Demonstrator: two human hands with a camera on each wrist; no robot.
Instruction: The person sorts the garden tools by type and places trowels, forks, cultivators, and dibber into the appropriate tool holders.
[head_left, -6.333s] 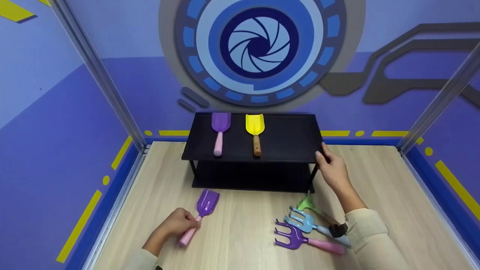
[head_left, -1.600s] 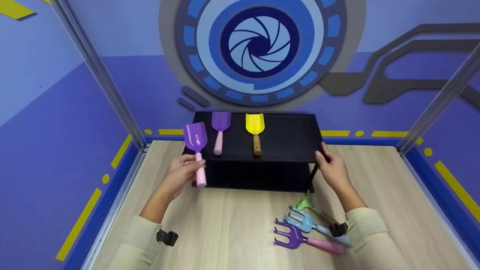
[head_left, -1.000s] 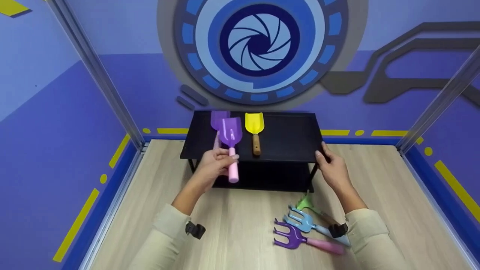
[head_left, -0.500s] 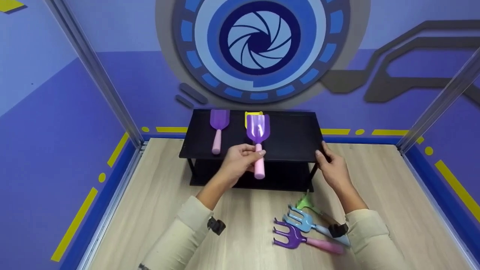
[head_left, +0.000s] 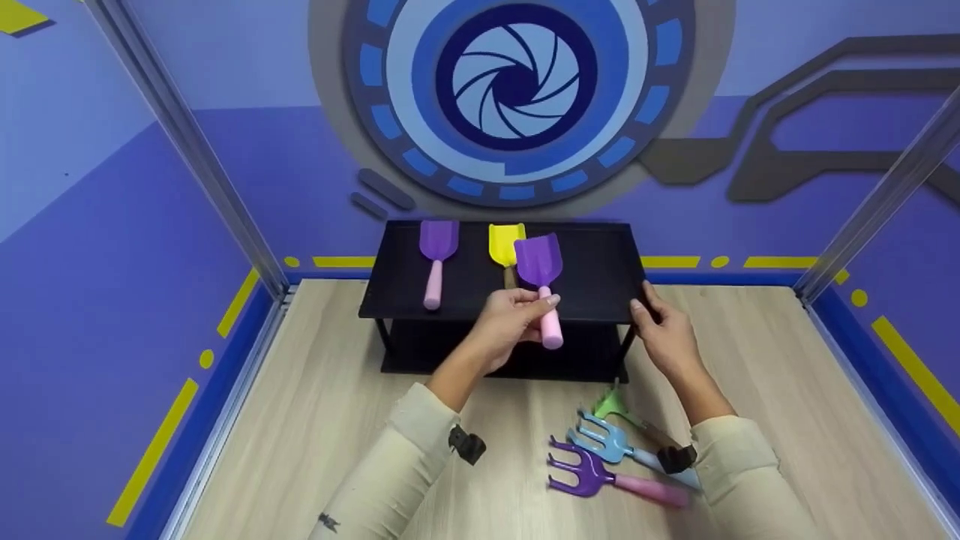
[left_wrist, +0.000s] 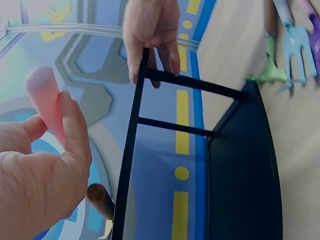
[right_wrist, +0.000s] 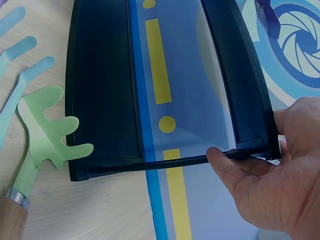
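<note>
My left hand (head_left: 504, 330) pinches the pink handle of a purple toy shovel (head_left: 538, 259), held above the front of a black two-tier shelf (head_left: 592, 285). In the left wrist view, thumb and fingers close round that pink handle (left_wrist: 47, 95). My right hand (head_left: 667, 334) grips the right edge of the shelf's top board, as the right wrist view also shows. A second purple shovel (head_left: 439, 240) lies on the top at left. Between the two purple shovels is a yellow shovel (head_left: 506, 241), its wooden handle partly behind my left hand.
On the wooden table (head_left: 315, 450), in front of the shelf at right, lie a purple hand fork (head_left: 585, 472), a light blue fork (head_left: 611, 442) and a green rake (head_left: 611, 403). My right sleeve partly covers their handles. Blue panelled walls stand behind and at both sides.
My left hand picked the purple shovel up off the table, raised it to the shelf and carried it rightward, past the yellow shovel. My right hand stays on the shelf's edge.
</note>
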